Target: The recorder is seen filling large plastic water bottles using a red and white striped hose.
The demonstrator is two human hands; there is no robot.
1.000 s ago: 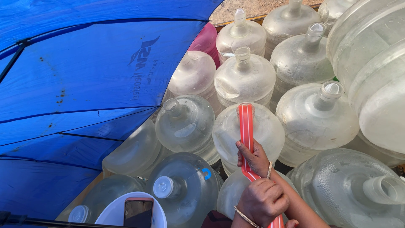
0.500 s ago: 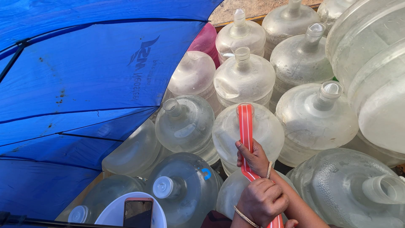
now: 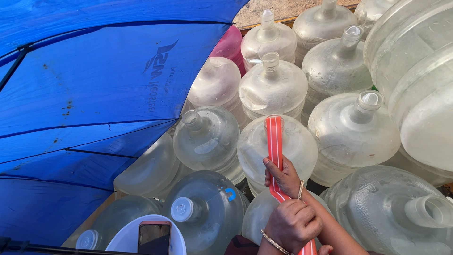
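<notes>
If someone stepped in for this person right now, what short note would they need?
Both hands grip the red-and-white striped hose. One hand holds it higher up, the other hand lower; which is left or right cannot be told. The hose's top end sits at the neck of a clear water jug in the middle of a crowd of such jugs. Whether water flows is not visible. Nearby jugs, some capped, stand untouched.

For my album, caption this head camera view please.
Two hands hold a red striped hose at a clear water jug, beside a blue umbrella.
</notes>
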